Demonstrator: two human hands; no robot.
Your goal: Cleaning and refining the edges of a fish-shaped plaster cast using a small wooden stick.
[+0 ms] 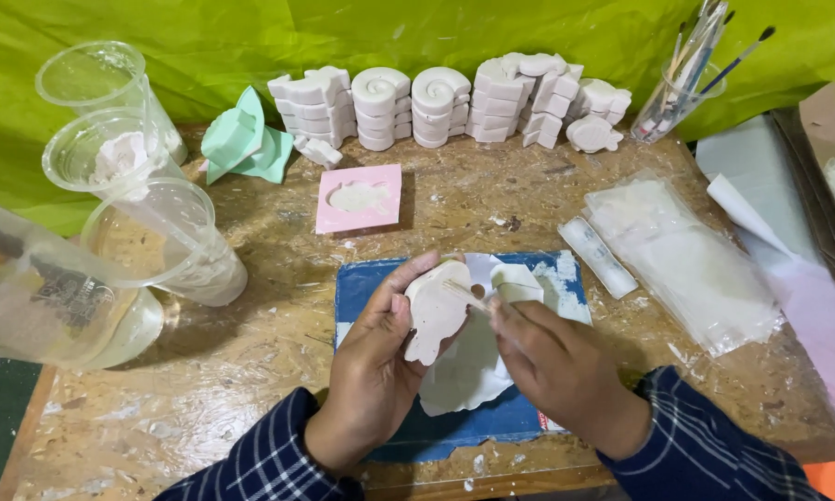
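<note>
Left hand (373, 366) grips plaster cast (436, 311); right hand (552, 362) presses stick (462, 295) against it.

**Colours on the worn surface**

The cast piece (436, 311) at centre is off-white, over a blue mat (362, 288). At 12 o'clock, stacked casts (445, 107) are white against a lime-green backdrop (250, 37). At 11, a pink mould (360, 198) and a mint-green one (241, 139). The sleeves (714, 445) show navy plaid with pale lines. The surface (204, 371) is speckled tan.
</note>
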